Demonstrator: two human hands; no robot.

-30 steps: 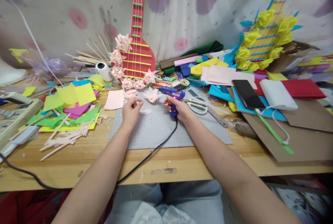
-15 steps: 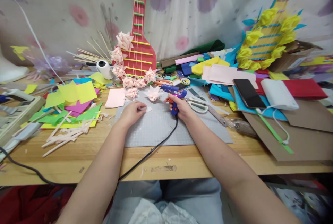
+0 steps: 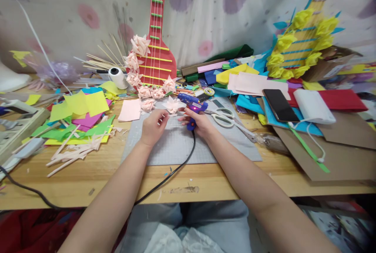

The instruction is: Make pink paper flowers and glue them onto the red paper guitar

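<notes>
Right hand (image 3: 200, 123) is gripping the glue gun (image 3: 189, 99), left hand (image 3: 154, 127) half-curling, hold unclear; pink flowers (image 3: 140, 46) are edging part of the red guitar (image 3: 161, 62), a loose flower (image 3: 173, 105) lying on the mat (image 3: 164, 152)

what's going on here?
A person is working over a grey cutting mat. The right hand has a blue glue gun in its grip. The left hand is beside it with curled fingers; whether it holds anything is unclear. A loose pale pink flower lies just beyond the hands, and scissors lie to the right. Behind stands a red guitar-shaped piece trimmed with similar flowers.
</notes>
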